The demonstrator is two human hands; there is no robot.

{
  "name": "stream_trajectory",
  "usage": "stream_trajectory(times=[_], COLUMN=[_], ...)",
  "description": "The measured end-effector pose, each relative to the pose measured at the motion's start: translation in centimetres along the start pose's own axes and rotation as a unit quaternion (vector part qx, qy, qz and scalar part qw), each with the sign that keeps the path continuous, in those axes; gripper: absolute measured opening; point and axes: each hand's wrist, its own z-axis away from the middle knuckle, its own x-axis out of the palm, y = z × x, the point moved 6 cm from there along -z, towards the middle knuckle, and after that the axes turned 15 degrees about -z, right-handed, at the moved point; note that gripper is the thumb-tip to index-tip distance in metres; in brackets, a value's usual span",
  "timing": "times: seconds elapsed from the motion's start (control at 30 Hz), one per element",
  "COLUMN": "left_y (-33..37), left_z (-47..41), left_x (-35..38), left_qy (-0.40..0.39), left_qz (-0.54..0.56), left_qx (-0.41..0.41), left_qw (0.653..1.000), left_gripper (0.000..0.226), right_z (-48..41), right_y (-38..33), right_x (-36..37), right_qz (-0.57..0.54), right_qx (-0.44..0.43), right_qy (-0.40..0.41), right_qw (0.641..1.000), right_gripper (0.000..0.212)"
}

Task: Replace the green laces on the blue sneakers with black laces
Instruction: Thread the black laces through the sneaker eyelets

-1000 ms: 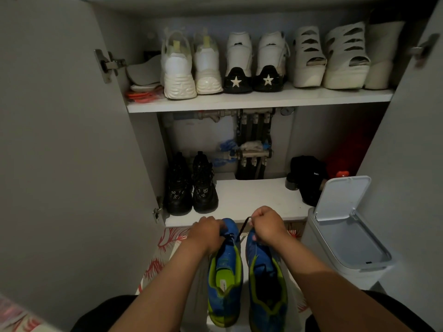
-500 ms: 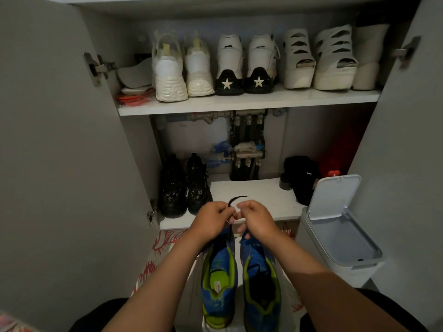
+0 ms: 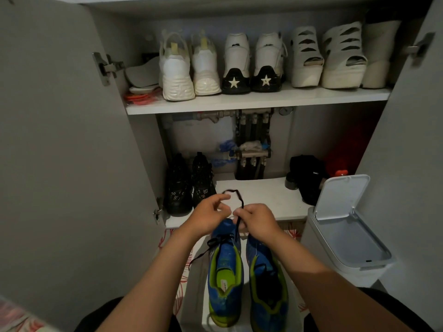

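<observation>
Blue sneakers (image 3: 227, 257), lime lining, bottom centre; thin black lace (image 3: 240, 198) threaded in the one on the left. Right hand (image 3: 257, 220) pinches it; left hand (image 3: 211, 215), can't tell.

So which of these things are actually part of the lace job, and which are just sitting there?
In use: blue sneakers, black lace, left hand, right hand pinching the lace.
Just there: white sneakers, star-heeled shoes, black boots, open-lidded bin.
</observation>
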Motion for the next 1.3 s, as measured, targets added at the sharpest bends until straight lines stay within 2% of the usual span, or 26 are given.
stream_trajectory(times=[0.13,0.3,0.37,0.53,0.6,0.67,0.73,0.8,0.9,1.13,1.2,1.3], left_y=[-1.3,-0.5,-0.4,-0.6,-0.9,-0.9,-0.7,-0.4,-0.2,-3.0,-4.3,-5.9], left_z=[-0.1,-0.7,-0.9,-1.2,-1.2,-1.1,-1.1,-1.2,-1.2,-1.2,-1.0,-0.6], left_x=[1.1,2.9,3.1,2.4,2.3,2.1,1.8,1.6,0.9,-1.7,-2.4,-3.0], left_qy=[-0.052,-0.081,-0.079,-0.034,-0.032,-0.026,-0.009,-0.001,0.023,0.155,0.182,0.197], left_qz=[-0.154,-0.144,-0.147,-0.036,0.006,0.063,0.117,0.154,0.201,0.228,0.235,0.230], left_qx=[0.011,0.020,0.023,-0.021,-0.038,-0.059,-0.077,-0.089,-0.099,-0.152,-0.172,-0.201], left_qw=[0.987,0.986,0.986,0.999,0.999,0.996,0.990,0.984,0.974,0.949,0.939,0.932], left_gripper=[0.031,0.014,0.026,0.030,0.029,0.024,0.016,0.013,0.012,0.006,0.011,0.034], right_z=[-0.2,0.0,-0.2,-1.0,-1.6,-2.1,-2.3,-2.0,-1.4,-1.3,-1.2,-0.9], right_y=[-3.4,-5.2,-4.9,-2.6,-1.3,-0.1,0.9,1.6,2.6,2.2,2.2,1.5], right_x=[-0.6,-0.8,-0.5,-0.3,-0.3,-0.4,-0.1,0.7,1.9,1.6,1.6,2.2], right_qz=[-0.132,-0.161,-0.164,-0.094,-0.087,-0.062,0.007,0.066,0.090,0.098,0.111,0.123], right_qx=[-0.067,-0.118,-0.114,-0.051,-0.016,0.035,0.073,0.098,0.126,0.136,0.130,0.097], right_qy=[0.049,0.048,0.047,0.056,0.060,0.059,0.033,-0.024,-0.089,-0.095,-0.099,-0.117], right_qw=[0.988,0.979,0.979,0.993,0.994,0.996,0.997,0.993,0.984,0.981,0.980,0.981], right_gripper=[0.019,0.018,0.017,0.011,0.032,0.042,0.037,0.019,0.016,0.020,0.021,0.026])
